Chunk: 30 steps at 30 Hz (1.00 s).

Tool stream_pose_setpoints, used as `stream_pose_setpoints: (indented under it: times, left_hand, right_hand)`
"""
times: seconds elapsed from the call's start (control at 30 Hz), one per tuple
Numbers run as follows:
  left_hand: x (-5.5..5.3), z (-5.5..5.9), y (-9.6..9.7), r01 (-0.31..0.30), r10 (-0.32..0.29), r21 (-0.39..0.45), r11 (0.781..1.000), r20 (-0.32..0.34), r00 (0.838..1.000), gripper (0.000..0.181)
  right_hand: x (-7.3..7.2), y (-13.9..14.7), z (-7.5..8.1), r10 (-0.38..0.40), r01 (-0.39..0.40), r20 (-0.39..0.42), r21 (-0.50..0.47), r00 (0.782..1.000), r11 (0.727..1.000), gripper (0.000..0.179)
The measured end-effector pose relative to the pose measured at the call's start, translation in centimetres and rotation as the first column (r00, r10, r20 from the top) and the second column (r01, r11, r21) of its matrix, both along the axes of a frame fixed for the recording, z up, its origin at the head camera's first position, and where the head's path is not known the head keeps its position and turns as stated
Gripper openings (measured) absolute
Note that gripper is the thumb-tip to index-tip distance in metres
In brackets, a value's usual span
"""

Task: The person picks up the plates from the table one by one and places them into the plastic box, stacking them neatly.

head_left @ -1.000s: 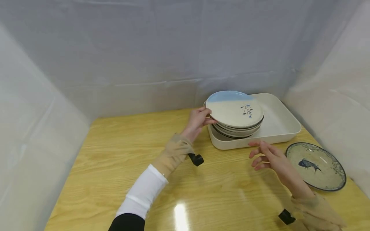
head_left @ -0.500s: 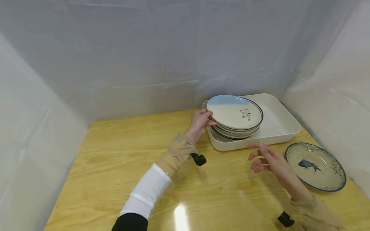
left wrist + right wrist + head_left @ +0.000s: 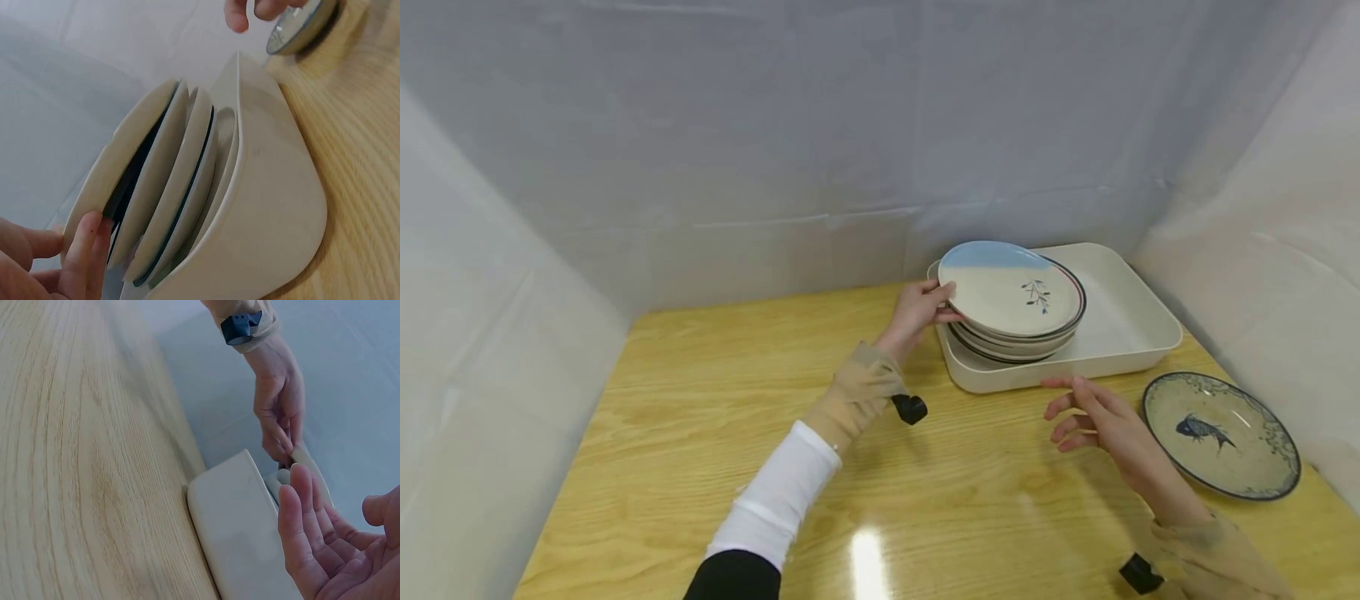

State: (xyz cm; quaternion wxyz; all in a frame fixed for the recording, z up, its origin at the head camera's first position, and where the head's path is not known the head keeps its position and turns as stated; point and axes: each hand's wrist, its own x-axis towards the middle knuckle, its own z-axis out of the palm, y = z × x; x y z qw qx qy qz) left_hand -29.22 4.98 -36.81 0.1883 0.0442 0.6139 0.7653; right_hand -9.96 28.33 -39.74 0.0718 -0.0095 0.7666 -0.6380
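Observation:
My left hand (image 3: 917,310) pinches the left rim of an oval plate (image 3: 1000,287), cream with a blue band and a leafy sprig. This plate tops a stack of several plates (image 3: 1018,346) at the left end of a pale rectangular tray (image 3: 1120,304). In the left wrist view a dark gap separates the held plate (image 3: 119,159) from the plate below near my fingers (image 3: 78,253). My right hand (image 3: 1101,421) hovers in front of the tray, holding nothing, its fingers (image 3: 294,531) loosely bent.
An oval plate with a blue fish (image 3: 1221,433) lies on the wooden table (image 3: 737,400), right of my right hand. White sheeting (image 3: 775,167) hangs behind the table and along both sides. The tray stands near the back right corner.
The top plate has shifted slightly left on the stack with my left hand, showing the dark rim of the plate beneath at the right. My right hand stays nearly still.

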Motion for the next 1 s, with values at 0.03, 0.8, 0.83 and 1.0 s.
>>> stream_pose_setpoints:
  times: [0.03, 0.8, 0.83, 1.0]
  left_hand:
    - [-0.1, 0.0, 0.0, 0.001, -0.001, -0.014, 1.0, -0.015, 1.0, 0.042]
    - [-1.1, -1.3, 0.2, 0.061, -0.088, -0.216, 0.974, -0.12, 0.989, 0.029]
    - [-1.1, -1.3, 0.1, 0.066, -0.092, -0.218, 0.974, -0.112, 0.989, 0.031]
    - [-1.2, -1.4, -0.2, 0.06, -0.075, -0.206, 0.977, -0.067, 0.995, 0.047]
  right_hand:
    - [0.0, 0.0, 0.0, -0.003, 0.003, 0.001, 0.001, 1.0, 1.0, 0.055]
    - [0.1, 0.4, -0.5, 0.025, -0.025, 0.0, -0.029, 1.0, 0.999, 0.038]
    - [0.0, 0.4, -0.4, 0.023, -0.023, 0.0, -0.025, 1.0, 0.999, 0.038]
    - [-0.1, 0.9, -0.2, 0.003, -0.003, -0.012, 0.009, 1.0, 1.0, 0.035]
